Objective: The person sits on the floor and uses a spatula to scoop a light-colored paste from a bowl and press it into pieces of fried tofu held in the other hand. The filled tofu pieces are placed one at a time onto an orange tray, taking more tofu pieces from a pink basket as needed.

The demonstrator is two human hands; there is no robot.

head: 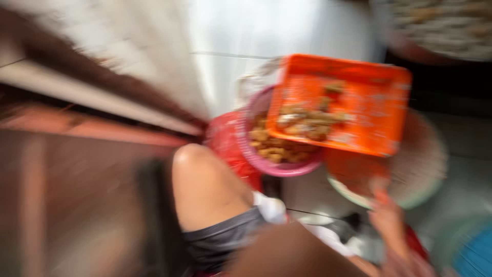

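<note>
Orange tray [353, 105]: rectangular, plastic, upper centre-right of the frame, tilted over a pink bowl; brownish food pieces [307, 120] lie on its lower left part.

Pink bowl [266, 161]: round, just below and left of the tray, partly covered by it, holding more brown pieces.

Right hand [387, 215]: lower right of the frame, reaching up toward the tray's near edge, with something orange at its fingertips; blur hides whether the fingers pinch the tray or stay spread, cannot tell.

Left hand: not seen.

Green-rimmed plate [425, 192]: beneath the tray's right side, beside the hand.

Red bag [225, 141]: left of the bowl, touching it.

Bare knee [200, 174]: centre, below the bowl, dark shorts [220, 238] beneath.

Blue round thing [471, 251]: lower right corner.

Large dish [441, 25]: upper right corner, blurred.
</note>
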